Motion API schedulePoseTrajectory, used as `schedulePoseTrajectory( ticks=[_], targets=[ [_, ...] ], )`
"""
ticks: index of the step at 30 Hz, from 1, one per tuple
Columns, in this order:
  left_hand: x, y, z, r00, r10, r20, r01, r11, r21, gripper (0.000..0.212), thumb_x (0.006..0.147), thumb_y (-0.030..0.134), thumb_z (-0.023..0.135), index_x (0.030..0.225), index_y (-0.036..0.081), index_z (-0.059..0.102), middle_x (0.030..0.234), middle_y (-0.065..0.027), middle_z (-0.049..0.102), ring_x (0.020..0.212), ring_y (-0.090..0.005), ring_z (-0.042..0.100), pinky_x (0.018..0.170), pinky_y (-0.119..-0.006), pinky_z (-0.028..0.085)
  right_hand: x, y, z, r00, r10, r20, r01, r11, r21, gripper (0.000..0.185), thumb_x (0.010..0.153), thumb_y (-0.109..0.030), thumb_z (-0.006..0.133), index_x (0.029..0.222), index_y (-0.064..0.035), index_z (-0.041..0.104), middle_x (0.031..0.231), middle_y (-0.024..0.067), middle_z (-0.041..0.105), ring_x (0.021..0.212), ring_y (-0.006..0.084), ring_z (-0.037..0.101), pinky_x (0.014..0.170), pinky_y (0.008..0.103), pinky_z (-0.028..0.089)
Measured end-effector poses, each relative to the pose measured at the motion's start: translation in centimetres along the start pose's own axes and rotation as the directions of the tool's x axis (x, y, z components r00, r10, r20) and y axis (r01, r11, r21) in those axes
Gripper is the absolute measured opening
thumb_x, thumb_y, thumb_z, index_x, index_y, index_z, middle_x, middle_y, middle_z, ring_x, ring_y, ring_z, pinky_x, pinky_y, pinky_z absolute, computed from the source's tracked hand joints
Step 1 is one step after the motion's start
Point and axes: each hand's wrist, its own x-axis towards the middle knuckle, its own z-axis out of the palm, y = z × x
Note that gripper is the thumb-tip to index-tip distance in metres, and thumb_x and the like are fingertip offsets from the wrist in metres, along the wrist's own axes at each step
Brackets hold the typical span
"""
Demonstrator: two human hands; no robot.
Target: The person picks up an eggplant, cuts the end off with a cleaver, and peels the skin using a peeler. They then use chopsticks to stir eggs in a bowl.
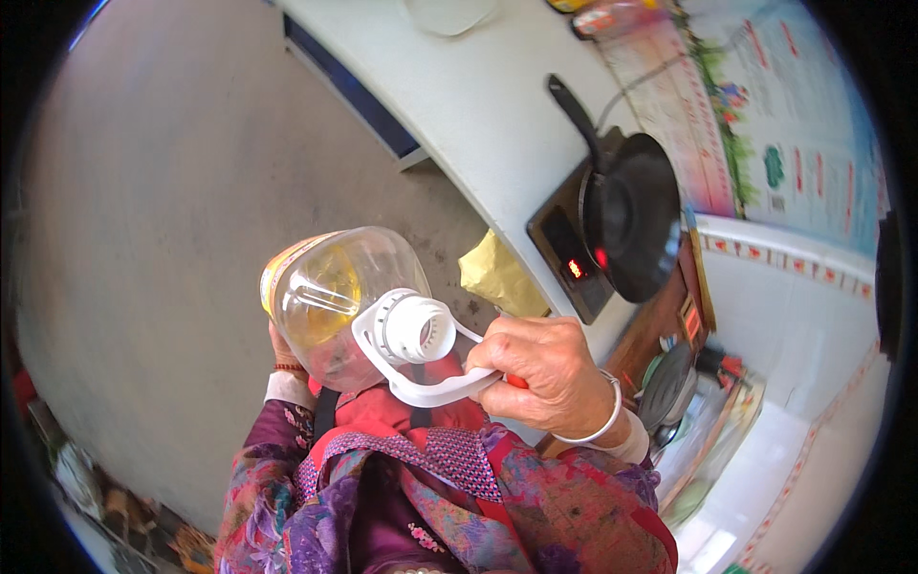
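A large clear plastic bottle [373, 258] with some yellow oil in it is tilted in front of my body, its white neck facing up towards me. My right hand [541, 377] is closed on the bottle's white carrying handle; a small red thing, perhaps a cap, shows beneath its fingers. My left hand [282, 349] supports the bottle's far left side, mostly hidden behind it. Further up on the right, a black frying pan [642, 215] rests on an induction cooker [563, 237] with a lit red display.
The cooker stands on a long white counter [459, 93]. A gold-coloured bag [498, 276] is below the counter's edge. Spatulas and other utensils [667, 387] lie at the right, near a tiled wall. A printed poster [796, 107] covers the wall behind the pan.
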Motion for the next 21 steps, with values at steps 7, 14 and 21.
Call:
schedulePoseTrajectory(
  ticks=[7,14,21],
  targets=[
    [-1.4,-0.6,8.9,0.986,-0.050,0.157,0.007,0.964,0.264,0.034,0.092,0.029,0.049,0.112,0.002,0.053,0.105,-0.0120,0.060,0.092,-0.0264,0.059,0.076,-0.040,0.051,-6.4,-2.0,-2.0,0.898,-0.014,-0.440,0.027,0.999,0.023,0.016,0.064,0.002,0.065,0.077,-0.0036,0.057,0.065,0.0080,0.053,0.055,0.0225,0.056,0.050,0.0306,0.043],
    [-2.1,-3.1,16.4,0.976,0.018,0.216,-0.142,0.806,0.574,0.034,0.092,0.029,0.049,0.112,0.002,0.053,0.104,-0.0118,0.060,0.091,-0.0260,0.059,0.075,-0.040,0.051,-10.2,4.5,-2.6,0.762,-0.003,-0.648,0.093,0.990,0.105,0.022,0.067,-0.003,0.067,0.086,-0.0027,0.056,0.070,0.0093,0.056,0.060,0.0250,0.060,0.054,0.0344,0.047],
    [-5.0,-5.4,26.3,0.912,0.184,0.367,-0.410,0.368,0.834,0.035,0.091,0.029,0.049,0.113,0.002,0.053,0.103,-0.0116,0.060,0.090,-0.0256,0.060,0.074,-0.039,0.051,-11.9,10.1,-4.8,0.626,-0.033,-0.779,0.198,0.973,0.118,0.032,0.066,-0.001,0.068,0.094,0.0026,0.054,0.076,0.0123,0.059,0.062,0.0247,0.061,0.055,0.0334,0.049]
  ],
)
